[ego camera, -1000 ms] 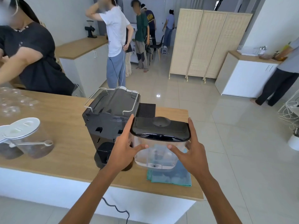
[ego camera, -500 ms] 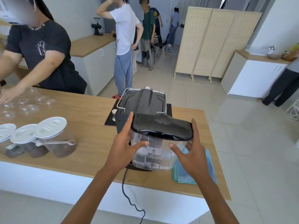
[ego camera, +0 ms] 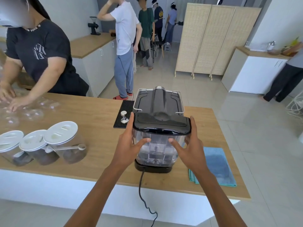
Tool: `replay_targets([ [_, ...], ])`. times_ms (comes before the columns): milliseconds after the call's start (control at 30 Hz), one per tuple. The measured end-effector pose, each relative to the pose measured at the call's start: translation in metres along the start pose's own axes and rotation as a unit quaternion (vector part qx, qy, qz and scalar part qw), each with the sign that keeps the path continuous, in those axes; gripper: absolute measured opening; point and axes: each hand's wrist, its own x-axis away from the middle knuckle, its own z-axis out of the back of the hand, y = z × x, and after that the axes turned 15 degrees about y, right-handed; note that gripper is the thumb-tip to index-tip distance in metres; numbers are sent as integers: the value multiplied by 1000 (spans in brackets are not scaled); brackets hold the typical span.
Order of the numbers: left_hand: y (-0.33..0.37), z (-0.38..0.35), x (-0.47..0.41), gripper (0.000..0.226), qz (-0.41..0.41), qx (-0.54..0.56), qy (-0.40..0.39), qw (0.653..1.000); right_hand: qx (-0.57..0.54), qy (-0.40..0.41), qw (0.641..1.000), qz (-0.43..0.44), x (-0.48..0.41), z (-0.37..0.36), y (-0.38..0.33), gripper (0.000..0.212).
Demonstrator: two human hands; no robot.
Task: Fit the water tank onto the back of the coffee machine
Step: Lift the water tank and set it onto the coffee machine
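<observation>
The clear water tank (ego camera: 156, 149) with a glossy black lid stands upright against the back of the black coffee machine (ego camera: 158, 102), which faces away from me on the wooden counter (ego camera: 91, 122). The tank's bottom rests on the machine's black base ledge. My left hand (ego camera: 127, 145) grips the tank's left side with the thumb across its near face. My right hand (ego camera: 191, 145) holds the right side the same way. A black power cord (ego camera: 142, 194) hangs from the base over the counter's front edge.
Three lidded jars of coffee (ego camera: 47, 145) and a scoop sit at the left. A tamper (ego camera: 124, 117) stands on a black mat. A blue cloth (ego camera: 214, 164) lies right of the machine. A person in black leans over glasses (ego camera: 31, 112) at the far left; others stand behind.
The machine has turned so its back faces me, and the tank has come down and in against that back. My view has shifted left, so the cloth now lies to the right.
</observation>
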Motion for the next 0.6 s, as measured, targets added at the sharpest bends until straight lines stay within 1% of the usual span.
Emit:
replay_targets([
  [233, -8, 6, -10, 108, -4, 1, 2, 1000, -3, 3, 1000, -9, -1, -13, -1, 109],
  [467, -21, 3, -10, 105, -13, 8, 9, 1000, 45, 14, 999, -1, -2, -15, 6, 109],
  [600, -28, 0, -2, 103, -29, -28, 21, 999, 52, 16, 998, -12, 4, -18, 15, 109],
])
